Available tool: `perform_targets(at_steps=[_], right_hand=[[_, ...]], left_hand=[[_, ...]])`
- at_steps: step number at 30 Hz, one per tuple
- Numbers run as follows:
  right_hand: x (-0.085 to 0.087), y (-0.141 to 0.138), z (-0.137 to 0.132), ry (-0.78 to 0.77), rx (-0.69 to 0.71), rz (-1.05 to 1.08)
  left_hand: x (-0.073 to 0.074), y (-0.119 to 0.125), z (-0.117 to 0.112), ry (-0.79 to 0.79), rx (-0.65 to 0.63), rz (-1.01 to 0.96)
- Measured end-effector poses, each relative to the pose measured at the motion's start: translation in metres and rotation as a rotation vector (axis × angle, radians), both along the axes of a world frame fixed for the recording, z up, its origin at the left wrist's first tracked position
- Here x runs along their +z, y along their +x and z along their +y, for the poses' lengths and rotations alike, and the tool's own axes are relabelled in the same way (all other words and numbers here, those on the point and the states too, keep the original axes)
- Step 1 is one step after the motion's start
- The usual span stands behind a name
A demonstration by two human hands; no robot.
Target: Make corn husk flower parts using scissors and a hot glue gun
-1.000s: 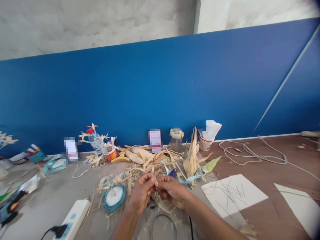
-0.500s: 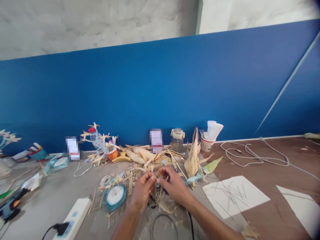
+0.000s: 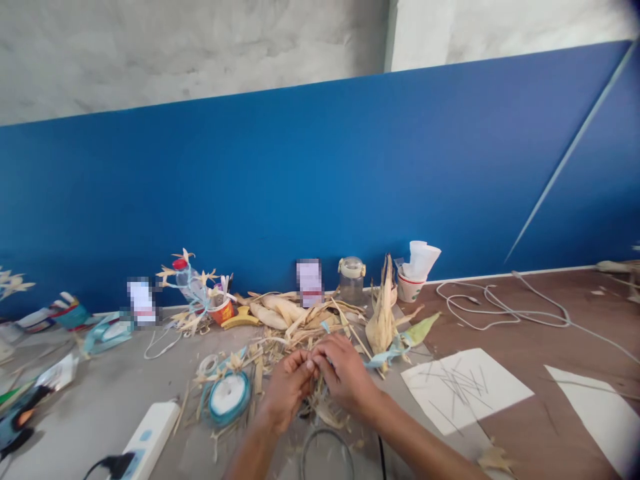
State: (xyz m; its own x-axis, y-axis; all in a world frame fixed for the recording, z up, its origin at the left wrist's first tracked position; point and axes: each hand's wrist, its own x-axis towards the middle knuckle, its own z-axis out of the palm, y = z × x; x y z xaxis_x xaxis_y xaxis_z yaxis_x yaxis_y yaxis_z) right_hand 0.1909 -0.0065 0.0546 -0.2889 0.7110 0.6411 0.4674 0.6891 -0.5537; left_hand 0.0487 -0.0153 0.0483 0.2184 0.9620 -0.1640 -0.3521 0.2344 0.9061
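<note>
My left hand (image 3: 287,390) and my right hand (image 3: 343,373) meet over a heap of dry corn husk strips (image 3: 295,327) on the table. Both have their fingers curled and pinched together at the same spot, closed on a small piece of husk (image 3: 311,366) that is mostly hidden by the fingertips. A roll of light blue ribbon (image 3: 227,397) lies just left of my left hand. A loose length of blue ribbon (image 3: 387,353) trails to the right of my right hand.
A white power strip (image 3: 147,437) lies front left, a dark wire loop (image 3: 325,453) below my hands. White paper sheets (image 3: 465,390) with thin sticks lie right, white cables (image 3: 500,310) behind. A jar (image 3: 351,280), cups (image 3: 415,277), a decorated bottle (image 3: 187,280) line the blue wall.
My right hand has moved left and closed in over my left fingertips; the two hands now press together more tightly. The view has shifted slightly.
</note>
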Motion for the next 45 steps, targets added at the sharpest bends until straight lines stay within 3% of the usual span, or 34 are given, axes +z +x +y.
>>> perform_targets(at_steps=[5,10,18,26,34,40,45], right_hand=[[0.003,0.001,0.002,-0.219,0.045,0.12],[0.004,0.002,0.003,-0.285,0.046,0.15],[0.007,0.002,0.002,-0.229,0.047,0.046],[0.002,0.0,0.002,-0.161,0.027,0.023],[-0.008,-0.006,-0.005,0.173,-0.079,-0.033],[-0.01,-0.013,-0.012,-0.066,-0.03,0.23],[-0.012,-0.013,-0.016,-0.06,0.037,0.281]], left_hand=[[0.005,-0.001,-0.002,-0.036,-0.009,0.012],[0.007,0.001,0.0,-0.067,-0.007,0.024],[0.001,-0.001,-0.001,-0.064,-0.055,0.007],[-0.004,-0.001,0.003,-0.05,-0.022,0.016],[0.004,0.003,-0.001,-0.104,0.04,-0.089],[0.011,0.008,-0.005,-0.135,0.038,-0.127],[0.017,0.008,-0.009,-0.122,0.051,-0.111]])
